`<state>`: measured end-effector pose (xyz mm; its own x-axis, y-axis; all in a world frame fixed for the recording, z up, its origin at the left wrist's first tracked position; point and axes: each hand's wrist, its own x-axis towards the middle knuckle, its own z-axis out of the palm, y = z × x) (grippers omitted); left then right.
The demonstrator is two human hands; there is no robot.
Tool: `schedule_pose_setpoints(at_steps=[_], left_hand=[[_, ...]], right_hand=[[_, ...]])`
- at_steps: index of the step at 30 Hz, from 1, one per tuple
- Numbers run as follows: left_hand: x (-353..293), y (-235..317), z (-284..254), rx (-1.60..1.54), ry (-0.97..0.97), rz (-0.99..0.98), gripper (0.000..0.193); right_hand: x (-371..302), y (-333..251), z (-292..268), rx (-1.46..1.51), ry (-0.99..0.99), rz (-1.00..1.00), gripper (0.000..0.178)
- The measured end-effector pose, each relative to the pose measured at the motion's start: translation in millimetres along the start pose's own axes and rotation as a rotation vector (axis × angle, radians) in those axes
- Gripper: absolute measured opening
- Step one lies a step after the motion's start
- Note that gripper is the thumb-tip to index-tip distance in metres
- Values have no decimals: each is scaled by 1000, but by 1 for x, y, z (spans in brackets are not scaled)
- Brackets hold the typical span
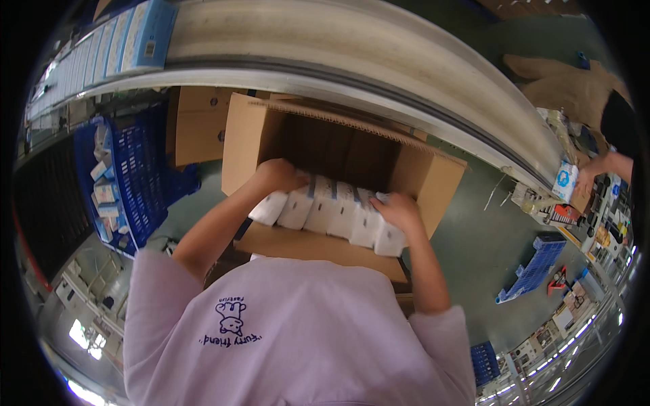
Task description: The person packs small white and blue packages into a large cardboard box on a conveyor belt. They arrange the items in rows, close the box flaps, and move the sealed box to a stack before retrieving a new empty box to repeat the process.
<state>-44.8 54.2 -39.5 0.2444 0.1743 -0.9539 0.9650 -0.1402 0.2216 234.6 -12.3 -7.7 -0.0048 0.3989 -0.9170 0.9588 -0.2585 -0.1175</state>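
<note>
A row of several white soft packs (328, 211), which look like tissue packs, is squeezed together between my two hands at the near side of an open cardboard box (242, 145). My left hand (279, 177) is pressed to the row's left end, its fingers curled over the top. At the right end my right hand (399, 211) grips the last packs, thumb and fingers over their upper edge. The packs are slightly tilted above the box's near flap (321, 249). Deeper inside, the box is dark. What lies under the packs is hidden.
Beyond the box runs a pale conveyor (352, 40) with blue-and-white packs (139, 40) lined up at left. A blue crate (139, 176) of packs stands left, beside another carton (198, 125). At right, another person's hand (596, 170) touches a pack (565, 180); a blue crate (535, 269) is below.
</note>
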Motion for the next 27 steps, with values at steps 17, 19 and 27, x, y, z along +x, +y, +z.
schedule_pose_setpoints(at_steps=[17,19,27], left_hand=[[118,-1,110,-27,425,164,98],[137,2,135,63,475,180,68],[-174,-181,-136,-575,1493,315,19]], right_hand=[[89,34,92,110,16,-151,111],[67,5,41,-10,-94,-198,102],[-45,-75,-178,749,639,-981,23]])
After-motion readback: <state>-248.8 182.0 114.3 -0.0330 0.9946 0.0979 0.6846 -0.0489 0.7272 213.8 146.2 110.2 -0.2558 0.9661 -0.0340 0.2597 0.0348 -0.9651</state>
